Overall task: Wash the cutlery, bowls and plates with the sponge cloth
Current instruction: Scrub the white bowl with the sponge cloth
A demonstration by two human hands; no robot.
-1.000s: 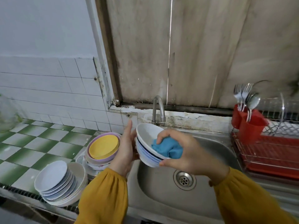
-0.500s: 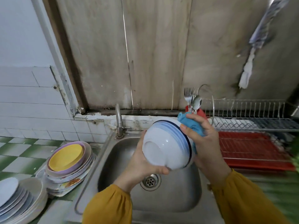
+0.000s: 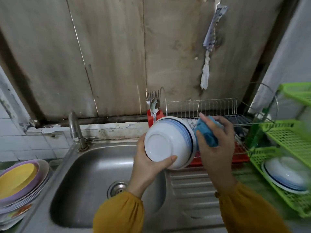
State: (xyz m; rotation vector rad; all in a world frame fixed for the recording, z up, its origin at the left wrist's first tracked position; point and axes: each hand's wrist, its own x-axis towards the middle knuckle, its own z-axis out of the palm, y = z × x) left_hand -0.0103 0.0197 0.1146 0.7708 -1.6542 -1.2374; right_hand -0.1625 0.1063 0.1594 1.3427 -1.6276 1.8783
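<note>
Head view: bowl up in my hands, cloth at its rim

I am gripping the white bowl [image 3: 168, 142] with my left hand [image 3: 148, 163], thumb curling over its lower side, the other fingers mostly hidden behind it. The bowl is lying tilted on its side, base facing me, blue bands and a dark line running round near the rim. It is hanging in the air over the right edge of the sink [image 3: 94, 174], in front of the wire dish rack [image 3: 210, 106].

My right hand [image 3: 217, 153] is clutching the blue sponge cloth [image 3: 207, 133], fingers and thumb clamped round it. It is pressing the cloth against the rim at the bowl's 3 o'clock.

Placing the rest from the bowl:
- The tap [image 3: 74, 128] is standing at 9 o'clock on the sink's back edge.
- The drain [image 3: 117, 188] is sitting at 7 o'clock.
- A stack of plates [image 3: 18, 182], yellow one on top, is sitting at 8 o'clock, far left on the counter.
- The red cutlery holder [image 3: 149, 115] is poking out at 12 o'clock just behind the bowl, holding forks [image 3: 152, 95] and a spoon [image 3: 154, 104] upright.
- The green plastic rack [image 3: 286, 137] is standing at 3 o'clock, well apart, with white blue-rimmed dishes [image 3: 286, 174] lying in its bottom tier, blurred.
- The ribbed draining board [image 3: 190, 187] is lying at 5 o'clock under my right wrist.

Mustard sleeves [image 3: 117, 214] are covering both forearms.
</note>
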